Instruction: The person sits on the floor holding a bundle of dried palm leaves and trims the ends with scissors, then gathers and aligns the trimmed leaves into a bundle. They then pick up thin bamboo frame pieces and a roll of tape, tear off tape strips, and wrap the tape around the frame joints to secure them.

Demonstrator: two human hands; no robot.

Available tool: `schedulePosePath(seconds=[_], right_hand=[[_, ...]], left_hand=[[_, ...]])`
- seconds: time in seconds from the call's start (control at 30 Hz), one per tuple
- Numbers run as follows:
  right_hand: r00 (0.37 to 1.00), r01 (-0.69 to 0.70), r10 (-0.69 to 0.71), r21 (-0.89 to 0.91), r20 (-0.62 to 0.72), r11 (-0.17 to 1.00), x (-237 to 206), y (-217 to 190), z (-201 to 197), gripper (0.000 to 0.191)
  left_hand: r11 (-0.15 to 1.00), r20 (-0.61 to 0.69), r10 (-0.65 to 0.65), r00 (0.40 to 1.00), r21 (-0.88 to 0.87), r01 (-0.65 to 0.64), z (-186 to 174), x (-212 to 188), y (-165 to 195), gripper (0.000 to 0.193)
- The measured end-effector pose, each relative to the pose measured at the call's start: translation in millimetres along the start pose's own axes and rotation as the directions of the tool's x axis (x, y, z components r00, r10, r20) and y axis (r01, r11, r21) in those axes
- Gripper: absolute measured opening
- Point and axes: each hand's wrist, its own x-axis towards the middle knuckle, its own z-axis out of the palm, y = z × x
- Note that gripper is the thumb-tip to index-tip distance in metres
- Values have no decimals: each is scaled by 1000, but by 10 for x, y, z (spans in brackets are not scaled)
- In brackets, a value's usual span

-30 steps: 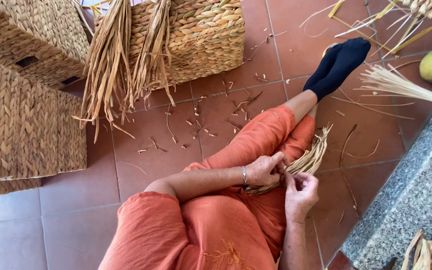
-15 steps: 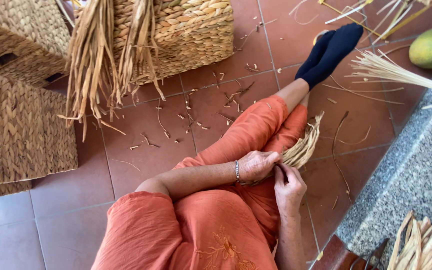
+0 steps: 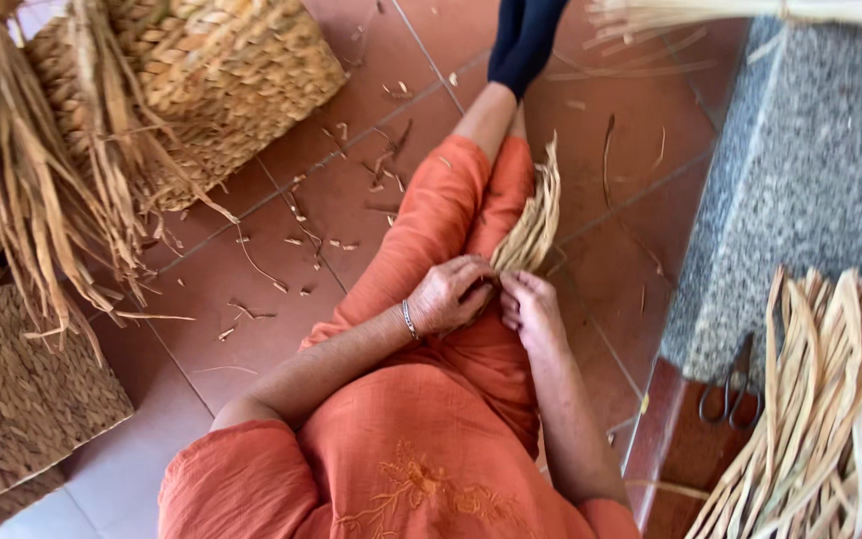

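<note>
Far left, dried reed bundles (image 3: 32, 200) hang over a woven basket (image 3: 241, 70) on the tiled floor (image 3: 251, 299). On my orange-clad lap, my left hand (image 3: 451, 294) closes its fingers around the base of a pale straw plait (image 3: 533, 220), which fans up along my leg. My right hand (image 3: 531, 311) pinches the same strands, touching the left. Scissors (image 3: 735, 384) lie right, beside loose straw strips (image 3: 830, 419).

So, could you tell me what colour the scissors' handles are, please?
The scissors have dark, blackish handles, seen in the head view.
</note>
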Motion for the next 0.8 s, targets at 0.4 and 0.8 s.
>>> schedulePosePath(seconds=[0.4, 0.8], right_hand=[[938, 295, -336, -304, -91, 906, -24, 0, 28, 16], [797, 376, -599, -714, -75, 590, -127, -21, 68, 19]], left_hand=[[981, 89, -105, 991, 170, 88, 9, 177, -5, 15], [942, 192, -334, 923, 99, 321, 47, 60, -470, 5]])
